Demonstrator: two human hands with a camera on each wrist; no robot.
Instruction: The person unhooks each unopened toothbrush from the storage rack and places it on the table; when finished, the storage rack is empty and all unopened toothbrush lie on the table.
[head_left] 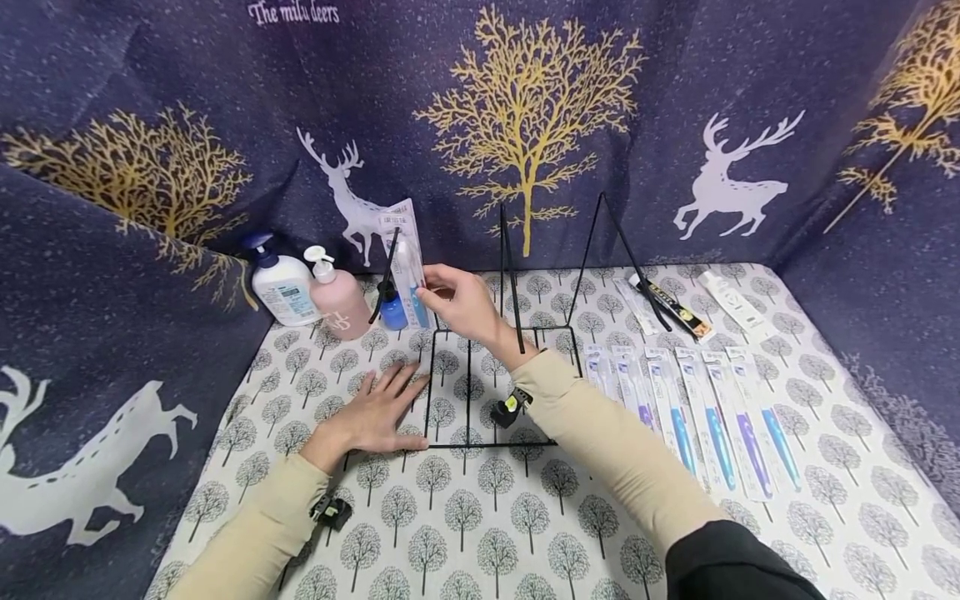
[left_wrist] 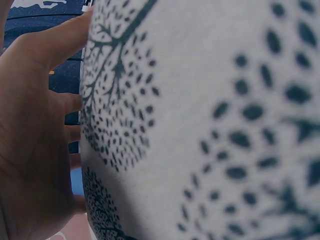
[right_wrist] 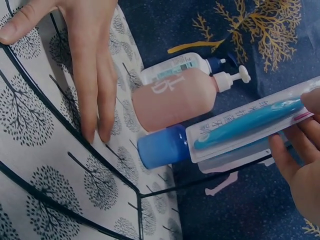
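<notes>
My right hand (head_left: 467,307) pinches a packaged toothbrush (head_left: 409,271) by its edge, holding it upright at the left end of a black wire rack (head_left: 468,375). In the right wrist view, the toothbrush's blue handle (right_wrist: 245,121) shows through the clear pack. Whether a second pack lies behind it I cannot tell. My left hand (head_left: 378,412) rests on the tablecloth with fingers spread, its thumb tip at the rack's near left corner. Just beyond the toothbrush stands a small blue bottle (head_left: 392,310), partly hidden.
A pink pump bottle (head_left: 341,304) and a white pump bottle (head_left: 287,287) stand at the back left. Several packaged toothbrushes (head_left: 705,417) lie in a row on the right. Behind them are a black toothpaste tube (head_left: 675,308) and a white tube (head_left: 735,304).
</notes>
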